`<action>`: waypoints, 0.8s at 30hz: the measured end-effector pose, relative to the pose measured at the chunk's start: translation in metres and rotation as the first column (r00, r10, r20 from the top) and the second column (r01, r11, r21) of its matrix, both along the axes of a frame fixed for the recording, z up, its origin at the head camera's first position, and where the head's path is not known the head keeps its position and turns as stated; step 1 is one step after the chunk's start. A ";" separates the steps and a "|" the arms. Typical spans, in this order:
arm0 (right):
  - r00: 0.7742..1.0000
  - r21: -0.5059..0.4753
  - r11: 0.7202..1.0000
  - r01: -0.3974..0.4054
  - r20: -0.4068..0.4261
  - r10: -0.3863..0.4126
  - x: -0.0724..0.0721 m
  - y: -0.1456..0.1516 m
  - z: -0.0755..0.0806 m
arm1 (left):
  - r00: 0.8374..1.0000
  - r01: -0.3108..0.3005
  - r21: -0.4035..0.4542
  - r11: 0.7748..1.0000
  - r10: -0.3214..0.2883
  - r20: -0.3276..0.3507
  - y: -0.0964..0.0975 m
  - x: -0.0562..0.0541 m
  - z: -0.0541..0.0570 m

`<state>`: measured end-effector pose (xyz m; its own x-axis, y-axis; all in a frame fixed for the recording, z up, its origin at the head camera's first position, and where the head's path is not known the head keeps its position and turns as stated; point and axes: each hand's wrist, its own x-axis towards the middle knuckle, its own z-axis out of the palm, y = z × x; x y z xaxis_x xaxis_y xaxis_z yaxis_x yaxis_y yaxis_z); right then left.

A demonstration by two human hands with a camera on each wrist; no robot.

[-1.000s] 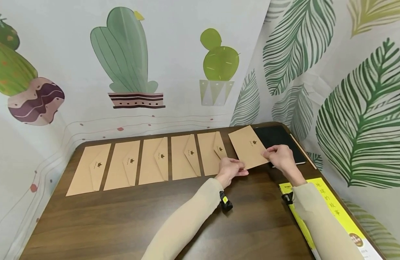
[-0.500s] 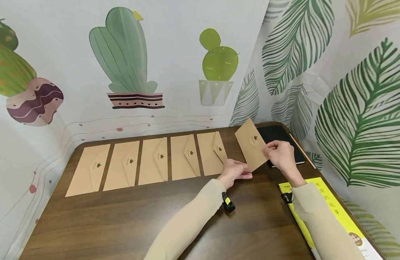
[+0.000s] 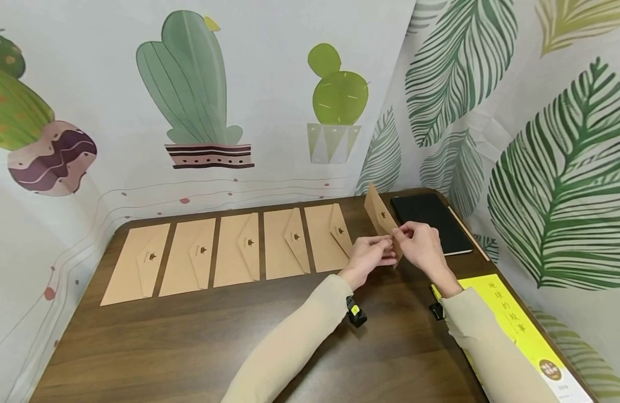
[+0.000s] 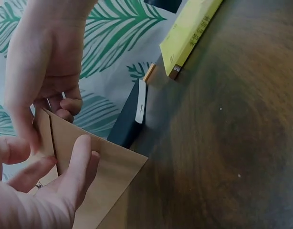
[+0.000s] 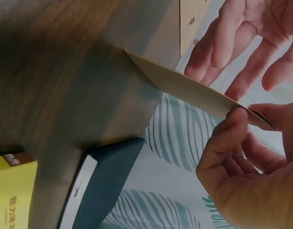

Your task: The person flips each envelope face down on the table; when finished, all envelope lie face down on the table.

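A kraft-paper envelope (image 3: 377,210) with a small crown print stands tilted up on edge above the back right of the table. My right hand (image 3: 422,246) pinches its near edge between thumb and curled fingers, seen closely in the right wrist view. My left hand (image 3: 364,258) is at the flap side; in the left wrist view its extended fingers (image 4: 78,155) lie against the paper around the flap edge. Part of the flap and the print are covered by fingers there. To the left, several similar envelopes (image 3: 236,252) lie flat in a row, flaps facing right.
A black notebook (image 3: 428,221) lies at the back right corner, beside a thin wooden stick (image 3: 468,232). A yellow book (image 3: 513,313) lies along the right edge, partly under the right sleeve. The wooden table (image 3: 229,341) meets a printed wall cloth (image 3: 280,112).
The envelope has turned from facing up to nearly edge-on. My right hand has moved left toward the left hand, whose fingers have come onto the flap side. More of the notebook shows.
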<state>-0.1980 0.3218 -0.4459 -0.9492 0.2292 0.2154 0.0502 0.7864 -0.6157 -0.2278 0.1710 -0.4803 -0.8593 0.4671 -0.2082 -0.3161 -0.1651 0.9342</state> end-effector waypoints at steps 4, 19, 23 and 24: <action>0.997 -0.029 0.999 -0.027 0.077 0.029 -0.007 0.010 -0.016 | 0.999 -0.032 -0.004 0.999 0.032 0.006 0.002 0.001 0.001; 0.947 -0.135 0.986 -0.102 0.291 0.138 0.001 0.000 -0.010 | 0.986 -0.164 -0.047 0.985 0.163 -0.030 0.002 0.006 0.006; 0.926 -0.171 0.976 -0.135 0.329 0.185 0.000 0.007 -0.019 | 0.986 -0.167 -0.059 0.984 0.167 -0.018 0.002 0.007 0.008; 0.921 -0.189 0.973 -0.136 0.338 0.194 0.000 0.009 -0.022 | 0.986 -0.170 -0.057 0.984 0.169 -0.014 0.002 0.007 0.008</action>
